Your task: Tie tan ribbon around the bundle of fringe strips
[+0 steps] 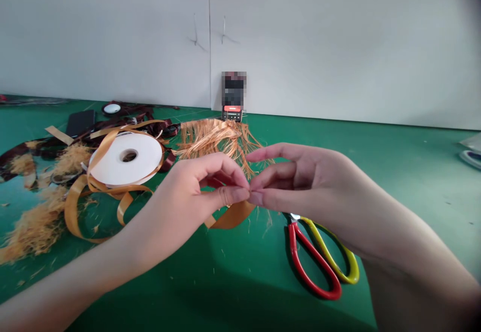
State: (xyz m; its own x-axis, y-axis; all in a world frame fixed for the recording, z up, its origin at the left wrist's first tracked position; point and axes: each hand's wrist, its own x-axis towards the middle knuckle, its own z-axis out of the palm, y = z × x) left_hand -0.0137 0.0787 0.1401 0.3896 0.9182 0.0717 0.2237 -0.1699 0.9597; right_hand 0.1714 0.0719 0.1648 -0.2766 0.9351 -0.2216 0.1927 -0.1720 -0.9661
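My left hand (210, 187) and my right hand (296, 179) meet fingertip to fingertip over the green table. Thumb and forefinger of each are pinched together on a short piece of gold ribbon (235, 217), which curves down below them; the fingers hide the pinched part. Close by my right hand lie scissors (315, 262) with one red and one yellow handle, their blades mostly hidden under the hand. Just behind the fingertips spreads a bundle of frayed gold ribbon strips (210, 136).
A white ribbon spool (128, 159) with loose gold ribbon lies on the left. Around it are frayed fibre tufts (41, 222), dark brown ribbon (150, 116) and a dark flat object (80, 123). A phone (233, 96) leans on the white wall (338, 46).
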